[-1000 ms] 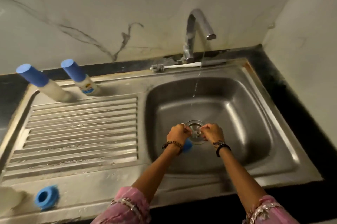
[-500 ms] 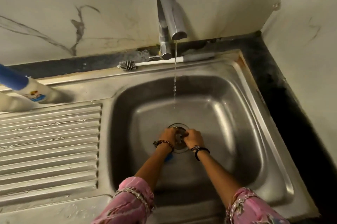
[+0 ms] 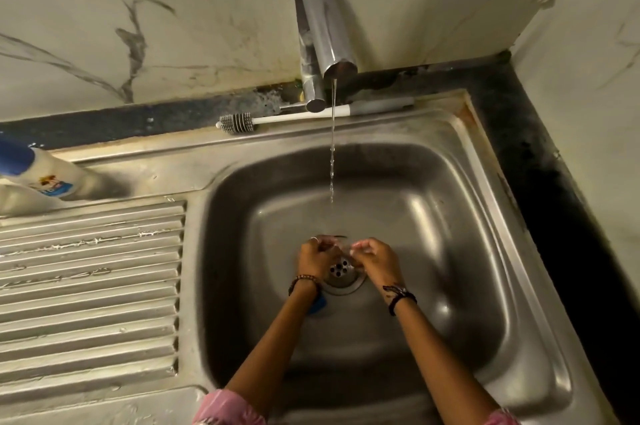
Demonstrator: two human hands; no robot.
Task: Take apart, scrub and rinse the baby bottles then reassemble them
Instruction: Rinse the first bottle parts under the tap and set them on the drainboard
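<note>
Both my hands are low in the steel sink (image 3: pixel 460 224), just behind the drain (image 3: pixel 341 273). My left hand (image 3: pixel 316 260) and my right hand (image 3: pixel 376 260) have curled fingers that pinch a small clear piece (image 3: pixel 341 245) between them; it is blurred and hard to make out. A blue bottle part (image 3: pixel 318 307) lies on the sink floor, partly hidden under my left wrist. A thin stream of water (image 3: pixel 332 147) falls from the tap (image 3: pixel 323 26) and lands just behind my fingers. A white baby bottle with a blue cap (image 3: pixel 52 179) lies at the left edge.
A bottle brush (image 3: pixel 239 122) with a white handle lies along the back rim behind the tap. The ribbed draining board (image 3: pixel 90 286) fills the left side, with a second pale bottle (image 3: pixel 15 198) at its far corner. A wall closes in on the right.
The view has shifted right and closer to the basin. My hands have drawn slightly apart and back toward the stream, uncovering the drain between them.
</note>
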